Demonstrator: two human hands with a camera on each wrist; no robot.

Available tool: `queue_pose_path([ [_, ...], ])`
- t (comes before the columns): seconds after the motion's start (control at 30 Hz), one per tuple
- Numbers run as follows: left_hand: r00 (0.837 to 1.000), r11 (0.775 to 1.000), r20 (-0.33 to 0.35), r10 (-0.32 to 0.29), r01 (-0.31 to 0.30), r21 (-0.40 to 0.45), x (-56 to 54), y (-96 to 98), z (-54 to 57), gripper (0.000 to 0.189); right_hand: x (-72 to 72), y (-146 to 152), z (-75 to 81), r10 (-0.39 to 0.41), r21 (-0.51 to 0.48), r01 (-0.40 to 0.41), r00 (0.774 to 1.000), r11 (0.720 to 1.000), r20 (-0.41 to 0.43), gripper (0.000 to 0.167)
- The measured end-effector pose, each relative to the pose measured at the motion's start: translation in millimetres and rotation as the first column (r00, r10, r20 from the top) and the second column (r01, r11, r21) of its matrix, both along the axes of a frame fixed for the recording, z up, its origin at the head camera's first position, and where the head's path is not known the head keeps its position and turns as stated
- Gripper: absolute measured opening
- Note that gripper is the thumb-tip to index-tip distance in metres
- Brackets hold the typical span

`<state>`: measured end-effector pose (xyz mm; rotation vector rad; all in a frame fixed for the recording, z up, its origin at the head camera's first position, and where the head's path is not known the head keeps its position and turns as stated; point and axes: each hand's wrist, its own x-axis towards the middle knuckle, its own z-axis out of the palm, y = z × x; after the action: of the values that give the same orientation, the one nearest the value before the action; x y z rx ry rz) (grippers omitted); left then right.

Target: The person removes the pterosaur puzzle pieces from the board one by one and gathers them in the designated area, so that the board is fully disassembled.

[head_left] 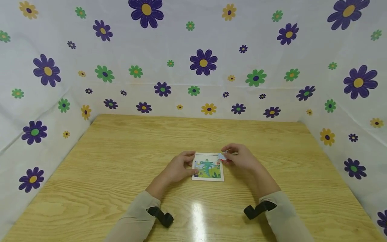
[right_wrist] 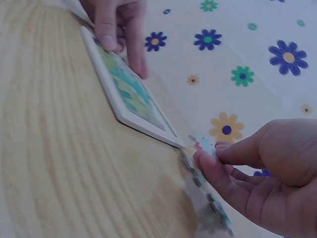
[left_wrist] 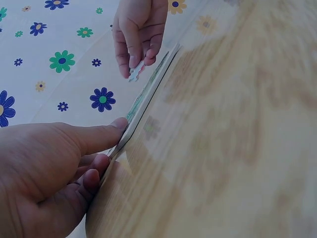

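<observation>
A jigsaw puzzle (head_left: 207, 169) in a white frame lies on the table, showing a green dinosaur; its top strip is bare. My left hand (head_left: 180, 167) grips the frame's left side, the thumb (left_wrist: 101, 137) over the rim and the other fingers curled at the edge. Just off the upper right corner, my right hand (head_left: 240, 156) pinches a small puzzle piece (head_left: 222, 157) between thumb and fingertips. The piece is pale blue with some red, and it overlaps the frame's corner in the head view. In the right wrist view it is held up off the table.
Several loose puzzle pieces (right_wrist: 218, 210) lie on the table beneath my right hand, hidden by it in the head view. The wooden table (head_left: 136, 141) is bounded at the back and sides by a white flowered cloth (head_left: 169, 40).
</observation>
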<state>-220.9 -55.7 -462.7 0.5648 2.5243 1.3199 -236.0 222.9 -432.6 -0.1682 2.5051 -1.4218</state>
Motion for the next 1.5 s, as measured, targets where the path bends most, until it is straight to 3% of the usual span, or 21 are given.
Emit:
queue_pose_path([
  [0.17,1.0,1.0,-0.004,-0.007,0.007,0.001,-0.3,0.2,0.7,0.066,-3.8,25.4,2.6,-0.009,0.005,0.009,1.0,1.0,0.022,0.026],
  [0.4,1.0,1.0,-0.011,-0.017,0.017,0.001,-0.3,0.8,2.5,0.067,-6.4,60.7,1.5,-0.047,-0.085,0.052,0.997,0.995,0.067,0.033],
  [0.73,1.0,1.0,-0.008,-0.004,0.004,-0.022,0.2,-1.4,2.7,0.068,-2.9,98.2,2.2,-0.102,-0.145,0.13,0.978,0.981,0.184,0.044],
  [1.13,1.0,1.0,-0.005,-0.003,0.003,-0.015,1.9,-0.1,4.9,0.066,2.5,101.1,4.9,-0.152,0.033,0.149,0.98,0.988,0.131,0.034],
  [1.5,1.0,1.0,-0.012,0.014,-0.014,-0.023,0.4,0.3,1.4,0.065,-1.5,102.4,5.7,-0.109,-0.119,0.132,0.976,0.984,0.186,0.053],
])
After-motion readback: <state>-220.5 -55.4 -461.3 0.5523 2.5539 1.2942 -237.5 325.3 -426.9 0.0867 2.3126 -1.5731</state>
